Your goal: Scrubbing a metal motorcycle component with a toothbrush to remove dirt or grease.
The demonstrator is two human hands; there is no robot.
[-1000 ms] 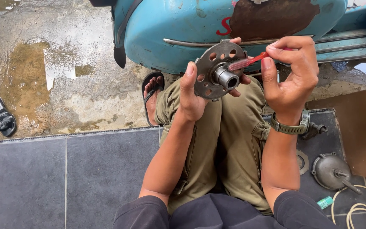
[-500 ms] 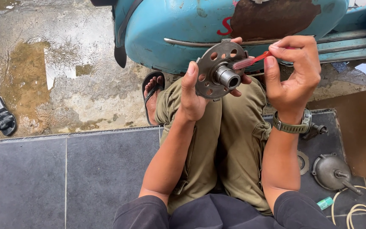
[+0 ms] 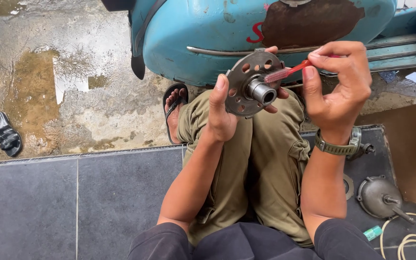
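Round grey metal hub [image 3: 246,91] w/ holes, centre sleeve; red toothbrush [image 3: 285,72] touching.

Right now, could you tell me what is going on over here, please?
A seated person holds a round grey metal hub plate with holes up in the left hand. The right hand holds a red-handled brush, its bristles against the plate's central sleeve. A light blue scooter body stands just beyond, and a domed grey metal cover lies on the dark tiles.

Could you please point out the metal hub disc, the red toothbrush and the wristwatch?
metal hub disc [image 3: 240,98]: head view, perforated flange.
red toothbrush [image 3: 294,70]: head view, handle neck.
wristwatch [image 3: 335,147]: head view, green strap.
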